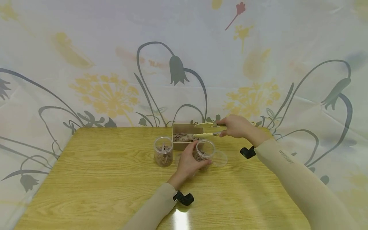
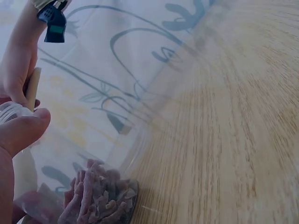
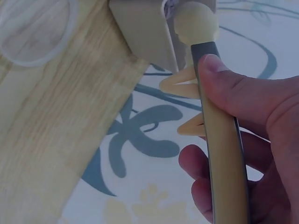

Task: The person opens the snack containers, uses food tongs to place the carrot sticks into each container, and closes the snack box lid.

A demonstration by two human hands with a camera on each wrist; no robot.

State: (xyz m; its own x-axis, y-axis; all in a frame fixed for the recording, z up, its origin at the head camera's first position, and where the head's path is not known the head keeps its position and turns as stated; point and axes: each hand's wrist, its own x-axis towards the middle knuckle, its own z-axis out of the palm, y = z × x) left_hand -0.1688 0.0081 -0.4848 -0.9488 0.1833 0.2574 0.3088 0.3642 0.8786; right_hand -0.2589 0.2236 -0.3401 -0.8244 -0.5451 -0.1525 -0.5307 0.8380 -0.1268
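My left hand (image 1: 188, 163) grips a clear open-topped jar (image 1: 205, 149) on the table, thumb and fingers on opposite sides. Brownish curled strips (image 2: 98, 198) lie in its bottom. My right hand (image 1: 237, 126) holds yellow-tipped tongs (image 1: 204, 135) by their handles, the two arms spread apart. Their tips reach over a beige rectangular box (image 1: 180, 146) behind the jar, which holds more brownish strips (image 1: 181, 137). Whether the tips touch any strips I cannot tell. A second clear jar (image 1: 164, 150), also with strips inside, stands left of my left hand.
A round clear lid (image 1: 220, 158) lies flat on the wooden table (image 1: 109, 179), right of the held jar. Another clear lid (image 1: 177, 158) is partly hidden by my left hand. Behind the table's back edge hangs a flower-printed cloth (image 1: 115, 57).
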